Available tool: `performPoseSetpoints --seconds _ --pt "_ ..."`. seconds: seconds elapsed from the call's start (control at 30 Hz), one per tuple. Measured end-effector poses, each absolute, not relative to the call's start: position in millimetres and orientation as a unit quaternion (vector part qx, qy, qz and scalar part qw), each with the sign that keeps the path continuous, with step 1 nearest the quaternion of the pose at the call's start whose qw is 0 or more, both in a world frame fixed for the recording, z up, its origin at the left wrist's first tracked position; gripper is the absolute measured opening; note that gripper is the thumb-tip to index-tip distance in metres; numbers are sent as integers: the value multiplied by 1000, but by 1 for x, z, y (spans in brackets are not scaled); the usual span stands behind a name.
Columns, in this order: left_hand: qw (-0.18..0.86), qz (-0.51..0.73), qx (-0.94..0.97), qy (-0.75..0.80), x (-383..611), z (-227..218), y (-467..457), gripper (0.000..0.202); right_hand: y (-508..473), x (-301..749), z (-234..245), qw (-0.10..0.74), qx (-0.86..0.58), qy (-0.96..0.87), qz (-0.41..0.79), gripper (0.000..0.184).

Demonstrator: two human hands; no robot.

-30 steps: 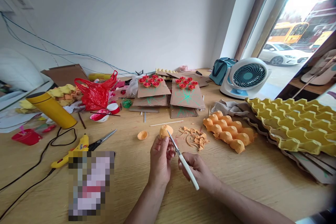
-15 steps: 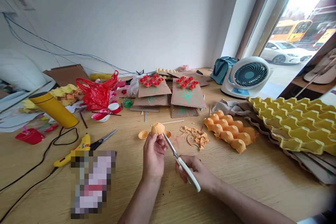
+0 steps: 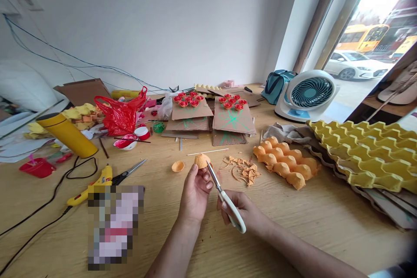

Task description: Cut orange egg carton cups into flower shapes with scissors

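My left hand (image 3: 194,193) pinches a small orange egg-carton cup (image 3: 201,160) at its fingertips, lifted just above the wooden table (image 3: 312,221). White-handled scissors (image 3: 224,200) are in my right hand (image 3: 243,214), blades pointing up-left with the tips at the cup's edge. A second cut orange cup (image 3: 177,166) lies on the table to the left of the held one. Orange paper trimmings (image 3: 243,171) are scattered just to the right. Further right lies an orange strip of egg-carton cups (image 3: 285,161).
A yellow egg tray (image 3: 368,152) rests on cardboard at right, a white-and-teal fan (image 3: 306,94) behind it. Cardboard pieces with red paper flowers (image 3: 233,117) sit mid-back. Left side holds a glue gun (image 3: 89,189), grey scissors (image 3: 128,172), yellow bottle (image 3: 67,134), red bag (image 3: 119,115), black cables.
My left hand has turned the cup and shifted slightly left then back; the scissors followed, staying at the cup's edge. Nothing else on the table moved.
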State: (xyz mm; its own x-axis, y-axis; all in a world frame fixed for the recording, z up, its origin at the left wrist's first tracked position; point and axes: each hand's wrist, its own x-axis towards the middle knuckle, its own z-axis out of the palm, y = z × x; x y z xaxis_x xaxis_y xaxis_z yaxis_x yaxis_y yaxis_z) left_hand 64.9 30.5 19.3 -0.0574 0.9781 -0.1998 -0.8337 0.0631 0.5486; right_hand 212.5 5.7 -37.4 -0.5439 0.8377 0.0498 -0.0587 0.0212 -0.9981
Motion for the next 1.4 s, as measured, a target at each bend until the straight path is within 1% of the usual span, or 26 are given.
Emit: performPoseSetpoints --seconds 0.13,0.33,0.53,0.73,1.23,1.3,1.4 --pt "684 653 148 291 69 19 29 38 5 213 -37 358 -340 -631 599 48" --pt "629 684 192 318 70 16 29 34 7 216 -35 354 -349 -667 554 36" --pt "580 688 251 356 71 17 26 34 9 219 -33 348 -331 -709 517 27" --pt "570 682 275 367 72 17 24 32 9 220 -32 346 -324 -715 514 11" --pt "583 675 268 364 74 19 21 32 7 222 -32 352 -333 -714 506 14" --pt "584 673 271 363 74 20 21 32 7 222 -30 354 -334 -709 511 18" --pt "586 669 271 367 76 20 20 34 7 221 -27 362 -323 -704 518 32"
